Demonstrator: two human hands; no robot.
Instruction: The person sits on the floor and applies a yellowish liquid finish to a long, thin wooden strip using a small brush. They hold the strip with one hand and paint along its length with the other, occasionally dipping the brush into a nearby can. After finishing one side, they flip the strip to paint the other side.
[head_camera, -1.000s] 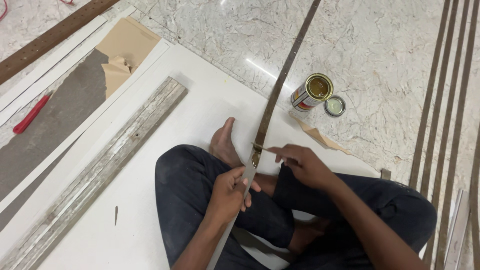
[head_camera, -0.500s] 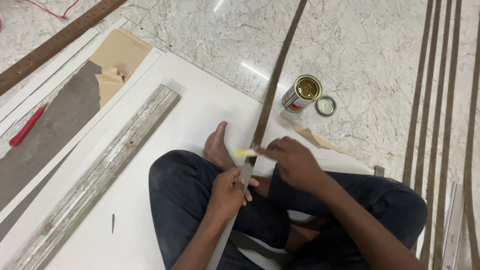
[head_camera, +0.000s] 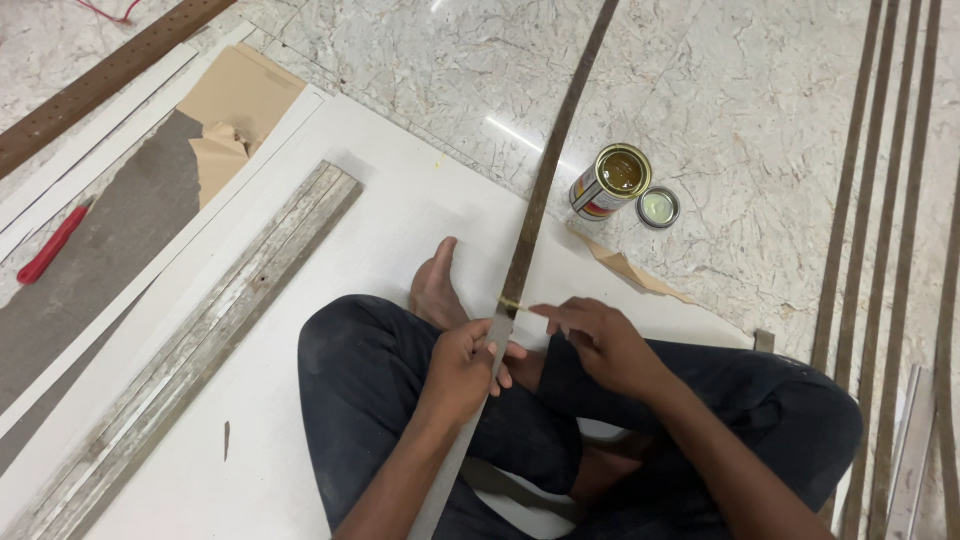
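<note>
Since the frame half a second earlier, the right hand (head_camera: 600, 335) has been drawn a little back toward the near right, so that the yellowish smear on the long strip (head_camera: 530, 225) is now uncovered at the point where brown face meets grey. The left hand (head_camera: 462, 360) is closed around the grey near part of the strip, which is thereby kept steady across the lap. The right hand is held just beside the strip with fingers (head_camera: 548, 312) pinched together and pointed at the smear; whether anything small is pinched between them cannot be told. The strip is laid lengthwise away from the seated person, past the bare foot (head_camera: 437, 290), so that its far length is carried by the white board (head_camera: 330, 260) and the marble floor (head_camera: 740, 90). An open tin (head_camera: 610, 180) with its lid (head_camera: 658, 207) beside it is placed on the floor to the right of the strip, near the right hand. Further strips (head_camera: 880, 200) are laid parallel at far right. A weathered plank (head_camera: 200, 350) lies on the board at left, and a red-handled tool (head_camera: 52, 245) farther left.
</note>
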